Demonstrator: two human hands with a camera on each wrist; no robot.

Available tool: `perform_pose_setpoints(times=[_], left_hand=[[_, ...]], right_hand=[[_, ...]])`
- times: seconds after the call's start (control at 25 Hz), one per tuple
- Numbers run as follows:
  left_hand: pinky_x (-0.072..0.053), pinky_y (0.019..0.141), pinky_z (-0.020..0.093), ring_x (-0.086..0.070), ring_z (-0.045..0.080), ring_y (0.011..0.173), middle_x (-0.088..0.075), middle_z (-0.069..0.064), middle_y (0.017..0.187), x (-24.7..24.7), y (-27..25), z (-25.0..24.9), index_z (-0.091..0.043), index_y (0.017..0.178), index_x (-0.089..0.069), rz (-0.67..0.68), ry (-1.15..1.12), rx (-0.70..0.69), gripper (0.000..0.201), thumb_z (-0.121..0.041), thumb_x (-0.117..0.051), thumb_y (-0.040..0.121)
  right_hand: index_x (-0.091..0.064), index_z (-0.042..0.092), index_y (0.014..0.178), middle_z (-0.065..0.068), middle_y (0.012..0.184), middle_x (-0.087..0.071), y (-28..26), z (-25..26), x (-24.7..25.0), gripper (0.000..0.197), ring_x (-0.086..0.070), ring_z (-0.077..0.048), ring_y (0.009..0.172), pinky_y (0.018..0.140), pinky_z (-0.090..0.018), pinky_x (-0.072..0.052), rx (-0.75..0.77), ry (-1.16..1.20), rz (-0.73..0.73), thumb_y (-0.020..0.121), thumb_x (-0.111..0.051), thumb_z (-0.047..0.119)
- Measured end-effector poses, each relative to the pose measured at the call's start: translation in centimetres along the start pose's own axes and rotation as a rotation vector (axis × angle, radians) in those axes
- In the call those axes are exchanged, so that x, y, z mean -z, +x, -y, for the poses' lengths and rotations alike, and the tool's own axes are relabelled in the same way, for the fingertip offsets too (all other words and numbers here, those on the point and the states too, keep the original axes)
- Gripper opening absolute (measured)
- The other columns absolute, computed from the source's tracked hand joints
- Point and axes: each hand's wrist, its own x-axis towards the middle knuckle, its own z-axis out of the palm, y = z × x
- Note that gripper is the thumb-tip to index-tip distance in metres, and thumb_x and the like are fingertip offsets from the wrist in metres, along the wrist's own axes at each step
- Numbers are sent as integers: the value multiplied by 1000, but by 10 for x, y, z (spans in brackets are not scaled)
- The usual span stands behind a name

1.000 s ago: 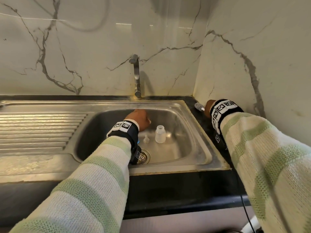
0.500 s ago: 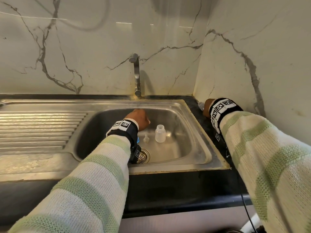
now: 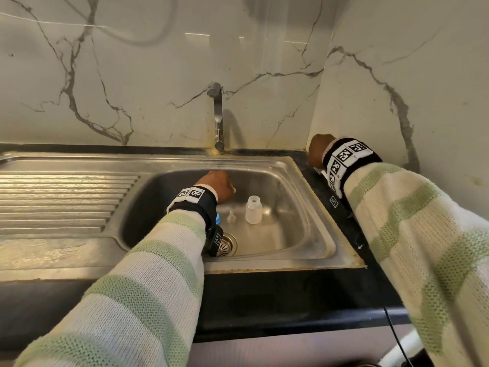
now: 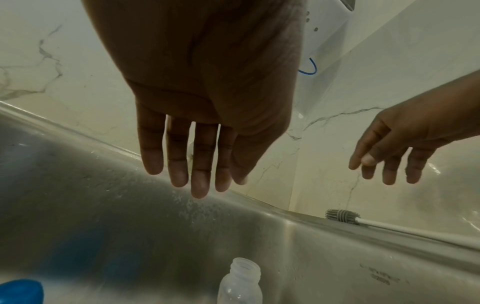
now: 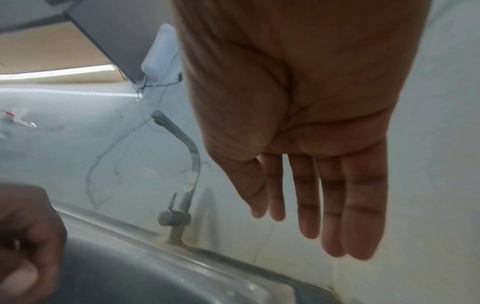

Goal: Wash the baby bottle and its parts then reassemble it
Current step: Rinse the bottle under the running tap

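Observation:
A clear baby bottle (image 3: pixel 253 210) (image 4: pixel 240 286) stands upright and uncapped on the floor of the steel sink (image 3: pixel 293 231). To its left sits the small clear teat (image 3: pixel 231 217), and a blue cap (image 3: pixel 218 219) (image 4: pixel 20 291) peeks out from behind my left wrist. My left hand (image 3: pixel 225 186) (image 4: pixel 197 181) hovers inside the basin behind these parts, fingers straight, holding nothing. My right hand (image 3: pixel 316 151) (image 5: pixel 311 226) hangs over the black counter in the back right corner, fingers straight and empty. A grey-headed bottle brush (image 4: pixel 342 216) lies on the counter below it.
A steel tap (image 3: pixel 217 115) (image 5: pixel 187 164) rises behind the basin against the marble wall. The ribbed drainer (image 3: pixel 60 200) stretches to the left, and the drain strainer (image 3: pixel 227 243) sits at the basin's front. A second marble wall closes the right side.
My right hand has drifted back and left toward the wall corner, now covering the brush head in the head view. The left hand has barely moved.

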Motion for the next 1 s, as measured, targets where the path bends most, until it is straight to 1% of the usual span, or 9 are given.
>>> perform_pose_setpoints(times=[0.08, 0.2, 0.32, 0.4, 0.52, 0.64, 0.76, 0.84, 1.0], left_hand=[[-55, 80, 35, -66, 26, 85, -71, 9, 102, 3, 0, 6, -13, 102, -72, -6, -29, 14, 28, -32, -57, 91], [-49, 77, 31, -64, 25, 84, -71, 10, 98, 9, 1, 23, -10, 102, -75, -40, -74, 63, 27, -29, -57, 93], [-48, 78, 31, -65, 26, 88, -71, 11, 100, 9, 5, 39, -9, 101, -75, -54, -86, 104, 25, -27, -60, 92], [-47, 74, 31, -64, 25, 84, -71, 12, 97, 4, 11, 45, -8, 96, -74, -33, -65, 112, 24, -27, -60, 92], [-46, 74, 30, -62, 22, 82, -72, 9, 101, -5, 21, 48, -11, 94, -74, 1, -41, 96, 22, -28, -60, 92], [-46, 77, 30, -62, 22, 87, -72, 9, 111, -8, 27, 52, -11, 98, -75, 7, -46, 83, 24, -29, -60, 93], [-47, 82, 30, -65, 22, 98, -71, 6, 117, -9, 28, 52, -13, 98, -76, 8, -75, 65, 22, -28, -60, 94], [-47, 84, 30, -65, 22, 100, -71, 5, 118, -9, 27, 51, -13, 97, -76, 16, -81, 68, 21, -28, -61, 94], [-47, 84, 30, -65, 23, 100, -71, 7, 117, -8, 25, 49, -12, 99, -75, 27, -63, 63, 23, -28, -61, 94]], right_hand=[[-61, 9, 72, -13, 87, -66, -3, 28, 7, 14, -61, -30, 77, 71, -32, -53, 55, 140, -68, 82, -62, 18], [-73, 8, 86, -11, 92, -72, 0, 73, -3, 18, -66, -30, 82, 80, -34, -57, 150, 287, -141, 80, -59, 18], [-71, 8, 94, -11, 94, -71, -5, 116, -37, 19, -66, -29, 83, 81, -34, -56, 193, 277, -64, 87, -58, 19], [-69, 8, 100, -11, 98, -69, -3, 135, -67, 18, -66, -27, 88, 83, -35, -55, 200, 258, 4, 90, -60, 21], [-65, 9, 108, -11, 107, -66, 12, 143, -106, 19, -64, -28, 98, 84, -35, -52, 201, 188, 45, 93, -61, 21], [-64, 10, 114, -12, 115, -66, 27, 137, -122, 24, -63, -30, 103, 82, -34, -49, 207, 159, 38, 93, -59, 20], [-60, 12, 127, -10, 127, -62, 36, 125, -142, 35, -61, -31, 114, 94, -37, -50, 188, 183, 76, 93, -57, 23], [-61, 17, 127, -6, 127, -63, 38, 121, -155, 38, -61, -30, 115, 97, -38, -50, 166, 178, 101, 90, -59, 27], [-65, 20, 117, -6, 115, -68, 33, 122, -162, 31, -65, -29, 104, 90, -37, -54, 176, 158, 75, 86, -63, 26]])
